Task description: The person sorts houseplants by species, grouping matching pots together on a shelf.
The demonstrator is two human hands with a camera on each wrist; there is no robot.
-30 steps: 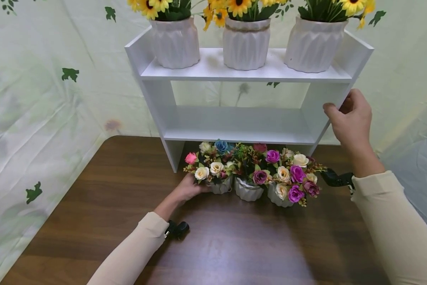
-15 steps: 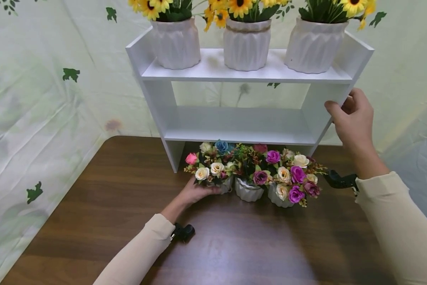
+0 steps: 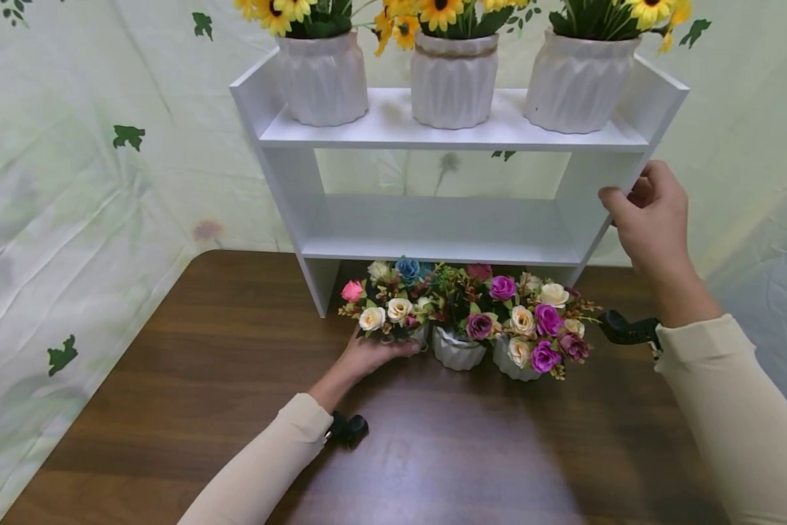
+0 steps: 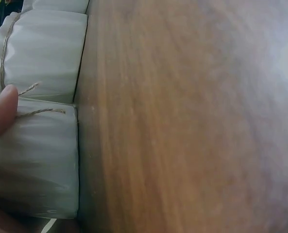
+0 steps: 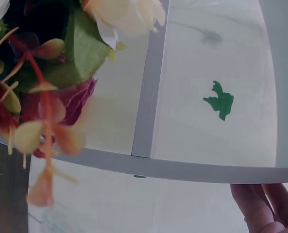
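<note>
My left hand (image 3: 370, 356) holds the leftmost of a row of small white flowerpots on the table. In the left wrist view its thumb lies across that pot (image 4: 37, 160), near a twine end, and other fingers show dimly below. Roses and leaves hide the pot's top in the head view. Touching it is the middle pot (image 4: 46, 56); in the head view the right pot (image 3: 513, 359) stands beyond. My right hand (image 3: 658, 219) grips the right side panel of a white shelf unit (image 3: 452, 144), thumb inside and fingers outside, as the right wrist view also shows.
Three larger white pots with sunflowers, such as the middle one (image 3: 455, 87), stand on the top shelf. The lower shelf board (image 3: 442, 226) is just above the roses. A leaf-patterned cloth (image 3: 137, 197) hangs behind the brown table (image 3: 432, 452).
My left hand has moved a little to the right, its thumb reaching farther across the left pot's front. My right hand has shifted slightly on the shelf panel. The pots stay in place.
</note>
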